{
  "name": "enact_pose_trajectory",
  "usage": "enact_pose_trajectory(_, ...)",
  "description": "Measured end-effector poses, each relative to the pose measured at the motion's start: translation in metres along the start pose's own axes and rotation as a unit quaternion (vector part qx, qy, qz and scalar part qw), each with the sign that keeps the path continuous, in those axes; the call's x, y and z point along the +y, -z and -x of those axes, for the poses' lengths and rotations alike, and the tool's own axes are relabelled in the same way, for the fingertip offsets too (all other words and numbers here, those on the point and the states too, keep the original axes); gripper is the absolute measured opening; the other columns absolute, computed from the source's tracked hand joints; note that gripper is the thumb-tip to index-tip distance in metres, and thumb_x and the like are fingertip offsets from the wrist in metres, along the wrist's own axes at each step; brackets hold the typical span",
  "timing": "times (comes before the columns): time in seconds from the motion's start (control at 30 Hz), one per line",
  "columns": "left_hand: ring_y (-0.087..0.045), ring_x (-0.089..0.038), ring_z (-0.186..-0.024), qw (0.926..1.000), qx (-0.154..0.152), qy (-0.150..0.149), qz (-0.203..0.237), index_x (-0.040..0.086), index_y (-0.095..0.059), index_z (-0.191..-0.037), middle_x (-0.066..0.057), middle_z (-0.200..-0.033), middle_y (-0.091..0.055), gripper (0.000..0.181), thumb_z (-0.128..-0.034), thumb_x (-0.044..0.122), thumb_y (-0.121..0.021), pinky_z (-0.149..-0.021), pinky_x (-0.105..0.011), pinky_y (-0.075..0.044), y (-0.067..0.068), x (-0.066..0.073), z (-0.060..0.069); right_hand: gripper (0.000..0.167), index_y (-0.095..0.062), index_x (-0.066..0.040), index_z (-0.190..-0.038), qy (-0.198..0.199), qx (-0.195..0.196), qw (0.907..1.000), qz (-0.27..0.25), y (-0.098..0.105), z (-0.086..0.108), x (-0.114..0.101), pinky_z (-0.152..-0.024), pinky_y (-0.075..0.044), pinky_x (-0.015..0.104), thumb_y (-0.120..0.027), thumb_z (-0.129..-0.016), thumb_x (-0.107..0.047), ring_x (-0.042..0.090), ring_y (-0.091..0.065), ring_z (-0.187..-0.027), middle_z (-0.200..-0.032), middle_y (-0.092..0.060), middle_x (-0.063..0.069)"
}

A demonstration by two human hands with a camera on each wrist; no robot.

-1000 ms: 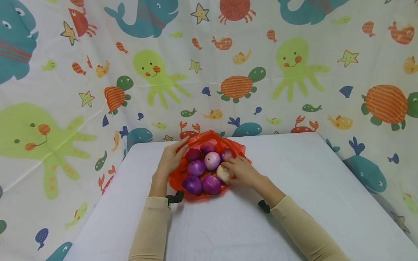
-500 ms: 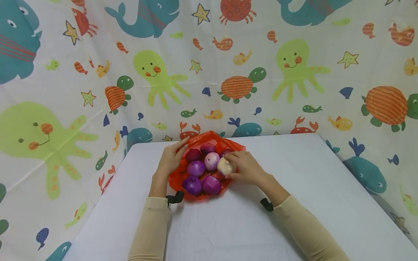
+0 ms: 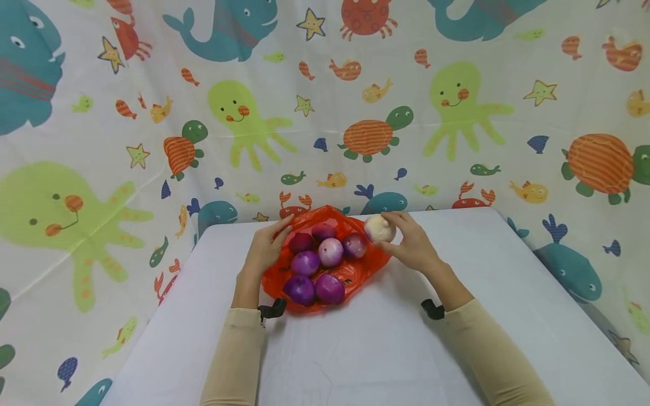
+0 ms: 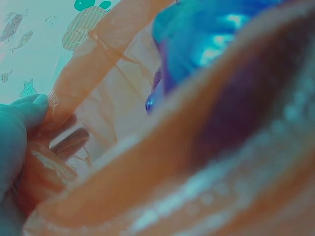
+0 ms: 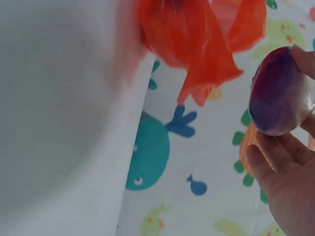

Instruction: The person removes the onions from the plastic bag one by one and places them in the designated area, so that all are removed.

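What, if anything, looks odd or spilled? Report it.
Nothing looks spilled. Only the round whitish-purple onion in the right hand stands out, paler than the seven round purple onions in the crumpled red plastic bag.

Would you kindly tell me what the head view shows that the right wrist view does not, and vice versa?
Only the head view shows the left hand at the red bag and, clearly, seven onions lying in it. Only the right wrist view shows the broad purple side of the held onion. Both show the right hand gripping that onion, the bag, the white table and the printed backdrop.
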State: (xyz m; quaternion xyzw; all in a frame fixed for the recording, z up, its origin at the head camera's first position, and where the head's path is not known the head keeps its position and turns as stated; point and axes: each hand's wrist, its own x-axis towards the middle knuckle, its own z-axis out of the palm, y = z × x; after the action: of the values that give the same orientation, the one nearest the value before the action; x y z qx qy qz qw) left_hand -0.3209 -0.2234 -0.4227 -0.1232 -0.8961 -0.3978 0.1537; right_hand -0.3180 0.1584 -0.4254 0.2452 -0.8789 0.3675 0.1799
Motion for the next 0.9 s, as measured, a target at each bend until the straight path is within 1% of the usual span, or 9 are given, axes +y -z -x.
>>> enact_pose_trajectory(0.13,-0.060,-0.034,-0.136,1.0000,0.000,0.004,-0.001,0.033,-0.057,-0.151,-0.009,-0.147,-0.063,0.043,-0.1081,0.037,-0.056,-0.115,-0.058,-0.046,0.001,0.000,0.001,0.070,-0.056,-0.012,-0.148,-0.026,0.025,0.9993,0.003,0.010,0.000,0.012,-0.100,-0.058,0.055,-0.087,-0.087,-0.028,0.031,-0.057,-0.122,-0.141,-0.058,0.013)
enact_pose_trajectory(0.23,-0.060,-0.035,-0.136,1.0000,-0.002,0.005,-0.003,0.034,-0.056,-0.151,-0.010,-0.147,-0.063,0.043,-0.1083,0.037,-0.055,-0.114,-0.057,-0.046,0.001,-0.001,0.001,0.069,-0.056,-0.011,-0.147,-0.040,0.040,0.9984,0.002,0.016,0.000,0.020,-0.099,-0.058,0.056,-0.086,-0.087,-0.027,0.032,-0.057,-0.123,-0.143,-0.058,0.015)
enact_pose_trajectory(0.4,-0.059,-0.035,-0.136,1.0000,-0.003,0.003,-0.003,0.036,-0.055,-0.151,-0.010,-0.146,-0.063,0.043,-0.1083,0.039,-0.054,-0.114,-0.058,-0.046,0.001,-0.001,0.001,0.070,-0.056,-0.008,-0.147,-0.062,0.054,0.9966,-0.006,0.026,0.002,0.032,-0.100,-0.057,0.057,-0.086,-0.087,-0.027,0.034,-0.056,-0.125,-0.144,-0.058,0.015)
enact_pose_trajectory(0.5,-0.061,-0.036,-0.134,1.0000,-0.004,0.003,-0.003,0.036,-0.055,-0.151,-0.011,-0.145,-0.064,0.043,-0.1084,0.039,-0.054,-0.114,-0.058,-0.047,0.000,-0.001,0.001,0.071,-0.055,-0.008,-0.149,-0.085,0.057,0.9947,-0.014,0.031,0.004,0.040,-0.101,-0.056,0.059,-0.086,-0.088,-0.029,0.035,-0.055,-0.125,-0.145,-0.057,0.016)
enact_pose_trajectory(0.67,-0.061,-0.035,-0.133,0.9999,-0.003,0.016,0.003,0.034,-0.056,-0.151,-0.011,-0.144,-0.065,0.043,-0.1079,0.039,-0.056,-0.112,-0.058,-0.049,0.001,0.000,0.001,0.074,-0.050,-0.009,-0.153,-0.127,0.063,0.9896,-0.022,0.041,0.008,0.057,-0.103,-0.054,0.063,-0.083,-0.090,-0.031,0.038,-0.053,-0.127,-0.148,-0.052,0.018)
enact_pose_trajectory(0.77,-0.062,-0.036,-0.133,0.9998,-0.001,0.016,0.010,0.032,-0.057,-0.150,-0.011,-0.143,-0.065,0.043,-0.1078,0.038,-0.056,-0.111,-0.057,-0.049,0.001,0.001,0.001,0.076,-0.048,-0.006,-0.154,-0.144,0.070,0.9869,-0.019,0.047,0.010,0.067,-0.105,-0.051,0.064,-0.083,-0.091,-0.029,0.041,-0.051,-0.129,-0.149,-0.051,0.021)
enact_pose_trajectory(0.9,-0.062,-0.036,-0.133,0.9998,-0.003,0.018,0.011,0.034,-0.056,-0.151,-0.012,-0.143,-0.065,0.043,-0.1080,0.037,-0.056,-0.110,-0.056,-0.051,0.002,0.001,0.002,0.078,-0.045,-0.002,-0.153,-0.169,0.082,0.9820,-0.016,0.055,0.015,0.078,-0.108,-0.048,0.064,-0.084,-0.090,-0.026,0.043,-0.050,-0.131,-0.150,-0.051,0.025)
